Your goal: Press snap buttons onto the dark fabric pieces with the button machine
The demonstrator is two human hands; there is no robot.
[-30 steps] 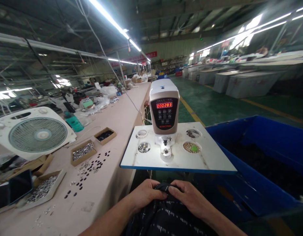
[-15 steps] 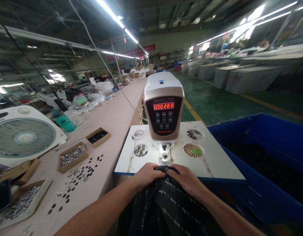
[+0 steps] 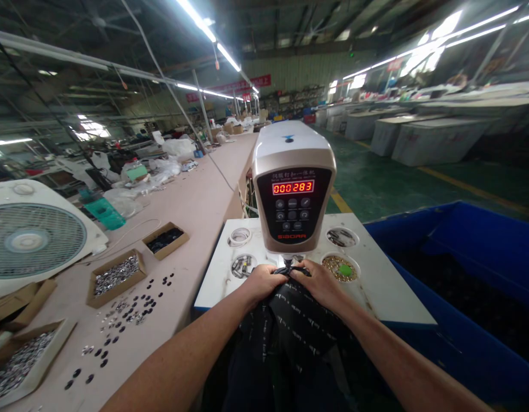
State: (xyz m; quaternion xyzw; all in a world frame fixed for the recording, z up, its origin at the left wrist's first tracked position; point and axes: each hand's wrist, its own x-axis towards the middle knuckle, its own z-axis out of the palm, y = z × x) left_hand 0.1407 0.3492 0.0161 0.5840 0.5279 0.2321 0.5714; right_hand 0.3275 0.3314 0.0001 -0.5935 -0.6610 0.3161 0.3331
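Observation:
Both hands pinch the edge of a black garment (image 3: 290, 326) with small white printed lettering. My left hand (image 3: 263, 283) grips it on the left, thumb on top, and my right hand (image 3: 319, 281) grips it on the right. Between them the edge sits right under the head of a button-fastening machine (image 3: 292, 212), whose red display reads 000283. The cloth and fingers hide the machine's lower die. Below my hands the rest of the garment hangs toward me. Around the machine is a white work plate (image 3: 217, 286) with round wells, one holding brass-coloured fasteners (image 3: 333, 266).
On the left table (image 3: 196, 212) are a box of silver caps (image 3: 116, 274), a box of dark pieces (image 3: 164, 239), another silver-filled tray (image 3: 24, 360), scattered black discs (image 3: 103, 352) and a fan (image 3: 32, 234). To the right stands a large blue bin (image 3: 419, 229) with dark contents.
Both hands have moved forward with the garment edge, from in front of the machine to right under its head. The camera view has come slightly closer to the machine.

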